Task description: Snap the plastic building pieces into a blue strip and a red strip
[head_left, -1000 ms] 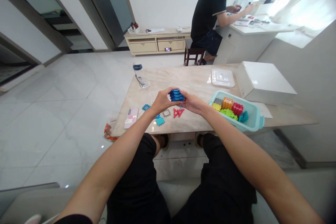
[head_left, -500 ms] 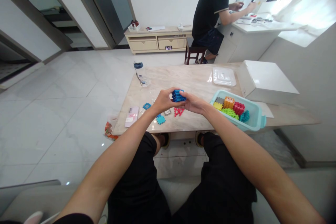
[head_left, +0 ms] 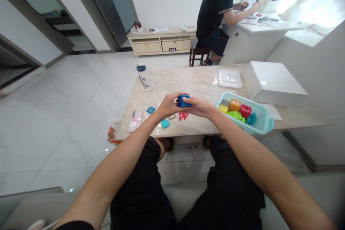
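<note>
A small blue block cube (head_left: pixel 183 101) made of toothed pieces is held above the marble table (head_left: pixel 194 82). My left hand (head_left: pixel 169 105) grips its left side with curled fingers. My right hand (head_left: pixel 198 107) pinches its right side. Under my hands lie loose flat pieces: a red one (head_left: pixel 183 116), a teal one (head_left: pixel 164 124), a blue one (head_left: pixel 150 109) and a grey one (head_left: pixel 171 116). A teal bin (head_left: pixel 262 124) to the right holds finished cubes in orange, red, green, yellow and teal.
A clear bottle with a blue cap (head_left: pixel 145 77) lies at the table's far left. A pink phone (head_left: pixel 135 120) rests near the front left edge. A clear lid (head_left: pixel 229 78) and a white box (head_left: pixel 273 83) sit at the right. Another person (head_left: pixel 215 10) sits at a white desk beyond.
Both hands have dropped slightly toward the table with the blue cube. The cube has been turned between the fingers and shows less of its top.
</note>
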`<action>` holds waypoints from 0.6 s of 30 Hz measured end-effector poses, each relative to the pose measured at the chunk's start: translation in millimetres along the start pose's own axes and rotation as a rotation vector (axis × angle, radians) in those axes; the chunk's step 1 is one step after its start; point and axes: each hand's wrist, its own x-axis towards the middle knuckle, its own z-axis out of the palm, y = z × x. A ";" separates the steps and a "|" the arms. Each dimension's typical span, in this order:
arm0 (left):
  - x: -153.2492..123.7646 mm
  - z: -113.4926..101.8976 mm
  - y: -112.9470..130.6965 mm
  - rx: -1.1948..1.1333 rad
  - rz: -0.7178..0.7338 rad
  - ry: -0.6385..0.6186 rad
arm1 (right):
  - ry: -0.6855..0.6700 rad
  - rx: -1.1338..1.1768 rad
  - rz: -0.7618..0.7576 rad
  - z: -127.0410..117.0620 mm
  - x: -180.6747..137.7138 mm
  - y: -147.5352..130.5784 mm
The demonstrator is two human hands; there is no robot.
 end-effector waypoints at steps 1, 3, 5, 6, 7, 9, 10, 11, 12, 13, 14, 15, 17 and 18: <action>0.2 0.3 0.1 -0.006 0.001 -0.003 | 0.003 0.002 -0.001 0.6 0.5 -0.1; 0.3 0.8 1.1 -0.019 -0.001 -0.005 | 0.006 0.011 -0.007 1.7 1.4 -0.6; 0.3 1.2 2.7 -0.034 -0.005 -0.005 | 0.007 0.019 -0.015 2.5 1.6 -1.4; 0.2 1.5 3.6 -0.041 -0.004 -0.003 | 0.009 0.017 -0.017 2.8 1.3 -1.7; 0.0 1.8 4.4 -0.046 -0.001 -0.003 | 0.014 0.012 -0.017 3.2 1.0 -1.9; -0.4 2.2 5.2 -0.047 0.010 0.004 | 0.029 -0.005 -0.014 4.3 0.4 -1.6; -0.6 2.0 4.9 -0.042 0.017 0.008 | 0.038 -0.015 -0.012 5.1 0.6 -1.1; -0.8 1.2 3.9 -0.035 0.020 0.011 | 0.047 -0.025 -0.009 6.2 1.6 -0.5; -1.2 -0.3 1.9 -0.026 0.016 0.015 | 0.054 -0.035 -0.008 7.4 3.7 0.4; -1.6 -2.9 -1.4 -0.016 0.006 0.025 | 0.062 -0.046 -0.009 8.8 7.2 1.4; -2.3 -6.9 -6.1 -0.005 -0.010 0.046 | 0.071 -0.055 -0.014 10.2 12.5 2.7; -3.4 -12.4 -12.6 0.003 -0.030 0.084 | 0.083 -0.066 -0.020 11.5 19.7 4.3; -8.3 -28.0 -30.8 0.001 -0.085 0.206 | 0.131 -0.105 -0.028 13.7 39.9 10.0; -12.5 -37.9 -42.1 -0.010 -0.118 0.287 | 0.180 -0.145 -0.032 14.5 52.4 14.5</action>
